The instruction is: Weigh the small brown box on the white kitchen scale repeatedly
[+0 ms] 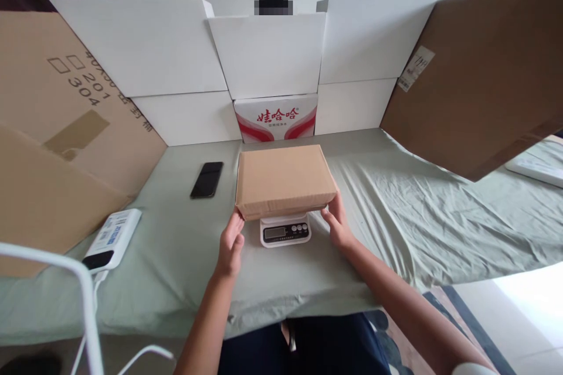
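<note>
A closed brown cardboard box [284,179] rests flat on a small white digital scale [285,231], whose display and buttons show below the box's front edge. My left hand [231,246] touches the box's front left corner, fingers slightly apart. My right hand [336,222] touches the front right corner, fingertips under the edge. Both hands sit at the corners; neither lifts the box clear of the scale.
A black phone [206,179] lies left of the box on the pale green cloth [396,211]. A white power bank [112,239] lies at the left. White boxes [268,53] and brown cardboard sheets [479,70] wall the back and sides. A red-and-white carton [276,117] stands behind the box.
</note>
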A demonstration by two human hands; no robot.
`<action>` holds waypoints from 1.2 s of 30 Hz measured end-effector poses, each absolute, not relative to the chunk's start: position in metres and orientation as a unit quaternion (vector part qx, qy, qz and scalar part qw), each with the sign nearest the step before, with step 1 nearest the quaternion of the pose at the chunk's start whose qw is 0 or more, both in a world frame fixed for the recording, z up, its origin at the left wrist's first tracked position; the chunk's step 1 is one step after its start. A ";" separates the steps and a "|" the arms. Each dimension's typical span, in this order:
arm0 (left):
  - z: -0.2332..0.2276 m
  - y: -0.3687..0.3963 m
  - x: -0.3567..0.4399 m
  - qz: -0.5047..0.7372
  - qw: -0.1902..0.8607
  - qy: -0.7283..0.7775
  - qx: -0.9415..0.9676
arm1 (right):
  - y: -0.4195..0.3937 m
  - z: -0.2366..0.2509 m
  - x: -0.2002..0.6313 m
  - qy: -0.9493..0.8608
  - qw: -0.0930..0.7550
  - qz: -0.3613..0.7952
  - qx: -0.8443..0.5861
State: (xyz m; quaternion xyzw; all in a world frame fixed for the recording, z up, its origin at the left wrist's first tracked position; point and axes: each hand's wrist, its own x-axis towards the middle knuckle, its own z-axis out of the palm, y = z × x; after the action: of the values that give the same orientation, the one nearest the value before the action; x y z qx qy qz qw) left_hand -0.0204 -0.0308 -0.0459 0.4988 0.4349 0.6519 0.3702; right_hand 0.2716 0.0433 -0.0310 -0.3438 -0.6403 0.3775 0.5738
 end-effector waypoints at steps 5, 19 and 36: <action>-0.047 -0.036 -0.018 0.645 0.382 0.443 0.491 | 0.043 -0.025 0.271 -0.639 0.569 0.387 -0.344; -0.038 -0.031 -0.015 0.645 0.379 0.470 0.468 | 0.043 -0.019 0.266 -0.653 0.556 0.389 -0.338; -0.043 -0.032 -0.017 0.652 0.368 0.468 0.470 | 0.040 -0.022 0.270 -0.660 0.557 0.360 -0.352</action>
State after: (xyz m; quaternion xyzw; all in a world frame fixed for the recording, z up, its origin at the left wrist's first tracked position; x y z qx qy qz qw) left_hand -0.0170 -0.0318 -0.0429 0.4702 0.4677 0.6520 0.3675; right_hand 0.2700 0.0405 -0.0218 -0.3522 -0.6601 0.3603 0.5572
